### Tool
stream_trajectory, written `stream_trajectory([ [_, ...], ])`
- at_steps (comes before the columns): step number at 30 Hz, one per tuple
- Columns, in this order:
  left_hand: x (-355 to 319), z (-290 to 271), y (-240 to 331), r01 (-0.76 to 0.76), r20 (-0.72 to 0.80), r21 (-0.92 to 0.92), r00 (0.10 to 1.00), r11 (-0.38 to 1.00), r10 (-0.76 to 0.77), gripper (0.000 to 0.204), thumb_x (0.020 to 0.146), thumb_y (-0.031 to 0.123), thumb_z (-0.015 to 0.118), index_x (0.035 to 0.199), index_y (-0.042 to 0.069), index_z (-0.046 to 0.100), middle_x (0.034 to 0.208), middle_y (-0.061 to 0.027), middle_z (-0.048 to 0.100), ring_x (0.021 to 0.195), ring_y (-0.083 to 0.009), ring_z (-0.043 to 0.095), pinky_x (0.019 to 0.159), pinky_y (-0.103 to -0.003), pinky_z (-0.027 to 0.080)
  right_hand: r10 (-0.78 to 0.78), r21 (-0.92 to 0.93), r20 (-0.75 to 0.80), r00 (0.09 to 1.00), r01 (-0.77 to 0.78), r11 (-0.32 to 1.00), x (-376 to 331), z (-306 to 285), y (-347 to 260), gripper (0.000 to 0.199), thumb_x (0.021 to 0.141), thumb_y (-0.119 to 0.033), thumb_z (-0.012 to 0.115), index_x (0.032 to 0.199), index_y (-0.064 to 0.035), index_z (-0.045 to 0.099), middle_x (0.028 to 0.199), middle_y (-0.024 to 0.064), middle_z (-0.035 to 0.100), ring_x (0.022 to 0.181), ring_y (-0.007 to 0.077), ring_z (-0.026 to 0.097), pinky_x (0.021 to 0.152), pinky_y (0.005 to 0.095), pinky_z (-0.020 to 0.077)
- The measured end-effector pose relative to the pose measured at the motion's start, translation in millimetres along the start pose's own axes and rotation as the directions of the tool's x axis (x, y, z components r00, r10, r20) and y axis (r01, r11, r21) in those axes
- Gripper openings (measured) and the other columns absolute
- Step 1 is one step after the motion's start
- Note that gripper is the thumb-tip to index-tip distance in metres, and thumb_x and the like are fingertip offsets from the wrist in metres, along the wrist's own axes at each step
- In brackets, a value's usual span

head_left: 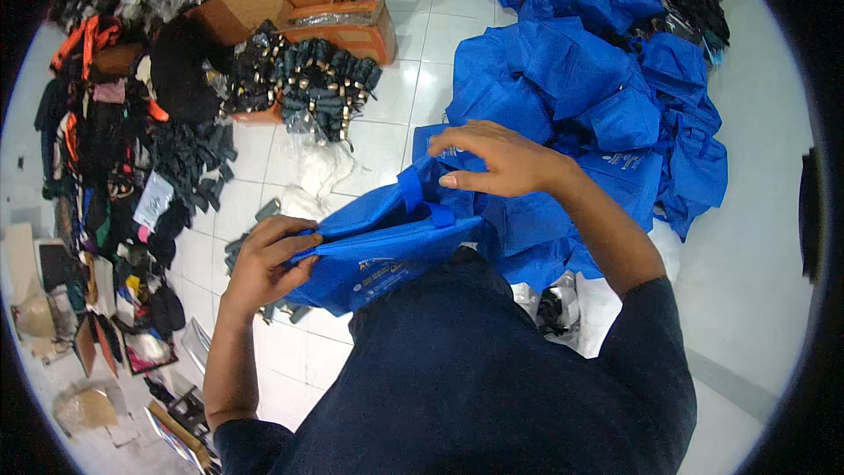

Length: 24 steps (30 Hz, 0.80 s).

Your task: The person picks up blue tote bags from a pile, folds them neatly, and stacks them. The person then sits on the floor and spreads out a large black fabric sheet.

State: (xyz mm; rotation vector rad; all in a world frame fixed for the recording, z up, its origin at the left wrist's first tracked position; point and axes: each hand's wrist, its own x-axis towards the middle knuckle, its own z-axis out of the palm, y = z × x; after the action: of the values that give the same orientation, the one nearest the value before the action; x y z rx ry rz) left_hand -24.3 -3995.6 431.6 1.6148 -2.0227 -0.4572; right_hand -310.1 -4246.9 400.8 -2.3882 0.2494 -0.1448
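A blue fabric tote bag [378,259] with pale print and short handles lies across in front of my body, its mouth partly spread. My left hand [268,259] is closed on the left end of its top edge, the thumb on the near panel and the fingers at the far one. Above the right end of the bag, beside a handle [411,189], my right hand [501,158] has its thumb and fingers apart and holds nothing. Whether its fingertips brush the fabric, I cannot tell. Behind that hand spreads a heap of similar blue bags [563,79].
Left of the bag, bundles of dark items [321,79] sit by an open cardboard box [352,31] on the white tiled floor [290,352]. Mixed clutter [105,167] covers the far left. A white wall [756,149] bounds the right side.
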Motion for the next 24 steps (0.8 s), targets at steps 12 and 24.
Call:
stream_trajectory([
  [12,-22.1,-41.9,-9.0,0.123,-0.092,-0.117,0.987,0.985,-0.134,0.023,0.07,0.005,0.072,0.092,0.001,0.065,0.1,-0.016,0.067,0.094,-0.0258,0.065,0.084,-0.036,0.049,-0.485,-0.09,-0.072,0.872,0.478,0.873,44.3,8.8,-32.5,0.067,0.07,-0.05,0.077,0.119,-0.011,0.053,0.125,0.018,0.047,0.119,0.037,0.044,0.103,0.0481,0.0316],
  [24,-69.4,-32.5,-33.6,0.411,0.015,-0.513,0.882,0.753,-0.472,0.023,0.076,-0.003,0.07,0.088,0.006,0.053,0.106,-0.0132,0.063,0.105,-0.0213,0.058,0.095,-0.034,0.041,-0.29,0.379,0.043,0.956,0.253,0.89,117.7,68.1,-3.9,0.055,0.08,-0.047,0.07,0.114,-0.0073,0.055,0.114,0.0124,0.055,0.113,0.03,0.048,0.097,0.0404,0.0369],
])
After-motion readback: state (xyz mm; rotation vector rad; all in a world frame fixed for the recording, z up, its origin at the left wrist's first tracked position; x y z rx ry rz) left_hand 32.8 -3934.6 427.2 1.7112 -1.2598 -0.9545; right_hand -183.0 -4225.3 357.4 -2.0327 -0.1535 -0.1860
